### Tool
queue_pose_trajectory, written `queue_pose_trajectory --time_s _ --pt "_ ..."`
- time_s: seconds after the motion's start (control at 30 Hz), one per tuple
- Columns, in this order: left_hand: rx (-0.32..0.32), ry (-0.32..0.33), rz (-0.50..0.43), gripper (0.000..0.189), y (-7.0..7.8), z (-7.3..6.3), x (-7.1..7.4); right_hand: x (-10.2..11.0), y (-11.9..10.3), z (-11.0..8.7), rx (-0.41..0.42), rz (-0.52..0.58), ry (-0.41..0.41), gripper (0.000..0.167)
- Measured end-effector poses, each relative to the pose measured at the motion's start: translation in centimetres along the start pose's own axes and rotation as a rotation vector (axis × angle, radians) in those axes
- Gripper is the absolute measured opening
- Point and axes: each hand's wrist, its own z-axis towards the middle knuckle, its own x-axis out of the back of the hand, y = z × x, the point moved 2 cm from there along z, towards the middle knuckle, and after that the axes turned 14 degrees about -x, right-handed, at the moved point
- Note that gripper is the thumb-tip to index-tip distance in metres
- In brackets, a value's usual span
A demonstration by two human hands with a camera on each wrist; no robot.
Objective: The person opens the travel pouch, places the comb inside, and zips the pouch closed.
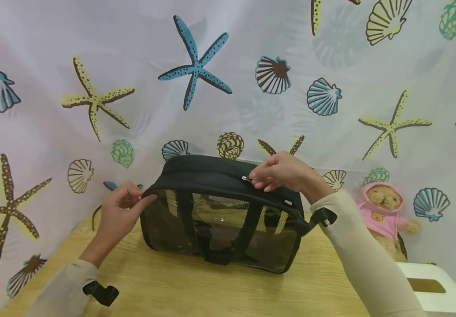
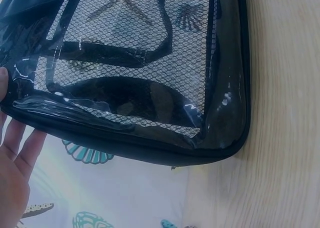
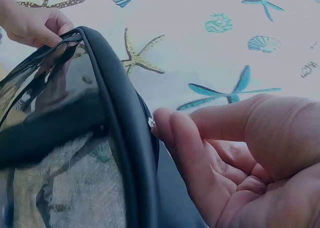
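Note:
A black bag (image 1: 228,176) with clear plastic and mesh sides stands upright on the wooden table, its dark handle strap hanging down the front. At its top left corner my left hand (image 1: 122,211) pinches the edge between thumb and fingers. My right hand (image 1: 281,171) pinches the silver zipper pull (image 1: 246,178) on the top, right of the middle. Close up in the right wrist view, the zipper pull (image 3: 151,122) sits at the tips of my thumb and forefinger. The left wrist view shows the bag's clear end panel (image 2: 125,63) with mesh behind it.
A teddy bear (image 1: 384,215) in a pink hoodie sits at the right, against the curtain (image 1: 228,123) printed with starfish and shells. In front of it lies a white box (image 1: 438,286) with a slot in its top. The wooden table (image 1: 196,290) extends before the bag.

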Motion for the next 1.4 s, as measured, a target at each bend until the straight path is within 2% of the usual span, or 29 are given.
queue_pose_trajectory --time_s 0.2,0.37,0.53,0.67,0.93,1.07,1.17,1.3,1.4 --pt "-0.004 -0.023 0.021 0.023 0.1 -0.3 0.2 1.8 3.3 -1.5 -0.028 0.028 0.009 0.033" --pt "0.007 -0.022 0.015 0.022 0.1 -0.3 0.3 3.1 5.1 -2.3 -0.013 0.041 0.009 0.035" --pt "-0.002 -0.03 0.015 0.02 0.1 -0.1 0.3 4.3 6.5 -3.5 -0.035 0.047 0.025 0.028" --pt "0.019 -0.031 0.01 0.02 0.2 -0.1 0.4 4.9 8.0 -4.2 -0.055 0.056 0.018 0.026" --pt "0.018 -0.022 0.018 0.02 0.2 -0.1 0.5 5.2 11.4 -4.9 -0.075 0.146 0.011 0.026" --pt "0.031 -0.022 0.011 0.02 -0.4 -0.4 0.4 5.4 13.0 -5.0 -0.066 0.176 0.0 0.018" --pt "0.015 -0.021 0.009 0.021 -1.4 -0.7 0.3 5.6 14.3 -5.0 -0.053 0.207 -0.014 0.02" --pt "0.002 -0.018 0.026 0.023 -2.0 -0.8 0.3 5.4 16.2 -4.6 -0.013 0.292 -0.082 0.027" --pt "0.002 -0.023 0.028 0.021 -1.4 -0.6 0.3 4.8 17.9 -4.1 -0.005 0.347 -0.119 0.029"
